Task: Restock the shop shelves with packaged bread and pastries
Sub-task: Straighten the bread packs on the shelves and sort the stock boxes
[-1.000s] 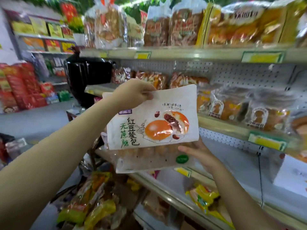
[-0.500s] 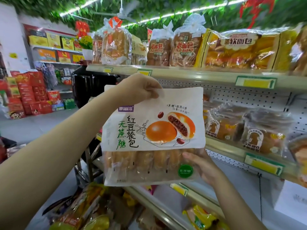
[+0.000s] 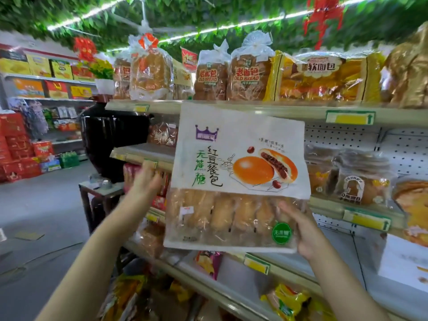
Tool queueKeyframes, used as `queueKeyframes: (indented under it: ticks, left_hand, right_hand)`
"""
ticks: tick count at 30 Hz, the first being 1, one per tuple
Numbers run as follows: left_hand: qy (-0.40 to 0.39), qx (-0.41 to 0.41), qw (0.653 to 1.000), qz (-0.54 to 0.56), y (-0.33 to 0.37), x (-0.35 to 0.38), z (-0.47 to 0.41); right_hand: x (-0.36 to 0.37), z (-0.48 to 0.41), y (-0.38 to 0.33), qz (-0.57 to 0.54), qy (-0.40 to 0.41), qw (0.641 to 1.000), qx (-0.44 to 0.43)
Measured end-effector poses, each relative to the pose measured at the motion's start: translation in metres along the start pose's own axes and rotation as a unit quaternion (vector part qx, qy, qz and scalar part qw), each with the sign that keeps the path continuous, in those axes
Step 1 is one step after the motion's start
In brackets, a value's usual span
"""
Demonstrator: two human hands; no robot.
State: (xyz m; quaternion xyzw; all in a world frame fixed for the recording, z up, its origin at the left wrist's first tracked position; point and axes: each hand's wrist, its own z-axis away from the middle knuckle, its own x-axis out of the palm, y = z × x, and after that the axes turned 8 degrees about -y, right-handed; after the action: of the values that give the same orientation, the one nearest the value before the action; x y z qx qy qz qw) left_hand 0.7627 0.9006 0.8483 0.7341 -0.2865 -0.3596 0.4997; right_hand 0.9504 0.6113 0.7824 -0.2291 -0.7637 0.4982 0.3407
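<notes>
A white pack of red-bean buns (image 3: 231,147) stands upright in front of the shelves, its clear lower window showing a row of buns. My right hand (image 3: 301,230) grips its lower right corner, thumb on the front. Left of the pack, my left hand (image 3: 146,184) is off it, with fingers stretched toward the front edge of the middle shelf (image 3: 139,151); it is blurred. The top shelf (image 3: 254,110), just behind the pack's upper edge, carries bagged loaves (image 3: 250,77).
Wrapped pastries (image 3: 354,179) fill the middle shelf to the right. Yellow packs (image 3: 284,302) lie on the lower shelf (image 3: 231,290). A big black urn (image 3: 111,140) on a small table (image 3: 102,188) stands at the shelf's left end, beside the open aisle floor.
My left hand has let go of the pack's top corner and dropped to the left, by the middle shelf edge. The pack has risen and now stands upright, held by my right hand alone.
</notes>
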Motion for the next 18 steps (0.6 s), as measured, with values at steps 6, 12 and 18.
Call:
queueKeyframes:
  ticks: [6,12,18]
  left_hand:
    - [-0.249,-0.015,0.958,0.139,-0.060,0.000,0.014]
    - [-0.335,-0.025,0.926,0.172,-0.053,0.017,0.036]
    - [-0.333,-0.011,0.930,0.158,-0.031,0.064,0.053]
  right_hand:
    - [0.033,0.027,0.009,0.014,0.052,0.999,0.007]
    - [0.032,0.093,0.006,0.021,0.153,0.988,-0.011]
    - [0.030,0.156,-0.030,0.055,0.248,0.965,-0.060]
